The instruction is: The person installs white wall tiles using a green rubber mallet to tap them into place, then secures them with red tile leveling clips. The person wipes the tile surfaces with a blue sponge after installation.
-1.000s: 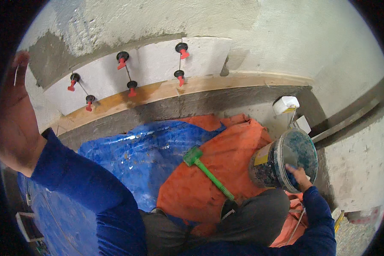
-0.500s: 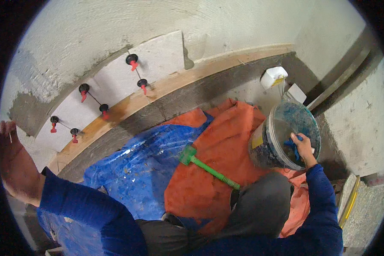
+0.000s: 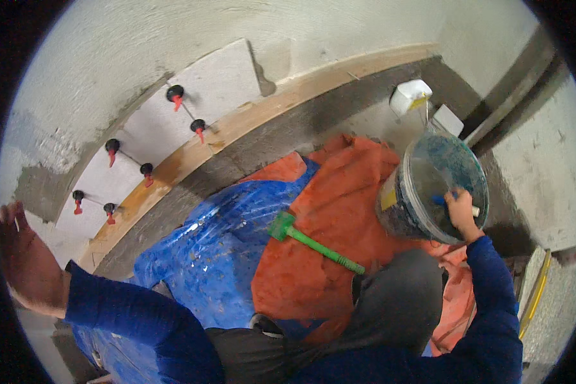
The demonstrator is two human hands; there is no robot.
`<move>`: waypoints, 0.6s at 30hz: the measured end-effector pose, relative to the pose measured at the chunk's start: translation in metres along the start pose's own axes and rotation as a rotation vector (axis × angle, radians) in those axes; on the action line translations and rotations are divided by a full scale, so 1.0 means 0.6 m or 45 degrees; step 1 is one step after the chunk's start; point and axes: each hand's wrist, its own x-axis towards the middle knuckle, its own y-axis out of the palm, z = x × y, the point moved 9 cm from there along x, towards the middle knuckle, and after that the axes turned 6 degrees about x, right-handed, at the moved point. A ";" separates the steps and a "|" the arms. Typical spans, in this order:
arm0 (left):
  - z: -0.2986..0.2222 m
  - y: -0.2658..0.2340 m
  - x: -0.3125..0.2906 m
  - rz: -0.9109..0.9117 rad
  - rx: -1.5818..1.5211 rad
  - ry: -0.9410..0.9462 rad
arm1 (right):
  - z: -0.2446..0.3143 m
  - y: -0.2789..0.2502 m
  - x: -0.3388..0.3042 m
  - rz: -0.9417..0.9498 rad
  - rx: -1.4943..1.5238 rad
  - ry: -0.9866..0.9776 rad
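Beside the wall at the far left, my left hand (image 3: 32, 259) is raised and open, its fingers near the wall's edge. My right hand (image 3: 462, 211) reaches into a bucket (image 3: 406, 208) on the right and is closed round a blue-and-white tool (image 3: 475, 211). Only a pale end and a bit of blue show of that tool, so its kind is unclear. The bucket is see-through, stained inside, and leans a little. To the left of it, a green mallet (image 3: 313, 242) lies on an orange sheet (image 3: 307, 281).
White tiles (image 3: 227, 77) stand along the wall above a wooden batten (image 3: 281, 96). Several black clips with red levers (image 3: 175, 94) bridge their joints. A blue tarp (image 3: 211, 243) covers the floor left of my knee. A white container (image 3: 409, 97) stands behind the bucket; a yellow-edged strip (image 3: 536, 293) lies right.
My right hand has turned over inside the bucket, hiding more of the blue part. My left hand stays raised at the wall. The whole view has shifted slightly.
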 end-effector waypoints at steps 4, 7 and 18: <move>-0.022 0.044 -0.015 0.253 -0.192 0.106 | -0.017 0.024 0.004 0.226 -0.218 0.127; -0.045 0.056 -0.026 0.325 -0.274 0.173 | 0.029 -0.032 0.035 -0.063 -0.041 0.176; -0.055 -0.021 -0.033 0.054 -0.391 0.197 | 0.843 0.033 -0.044 0.368 0.623 -1.168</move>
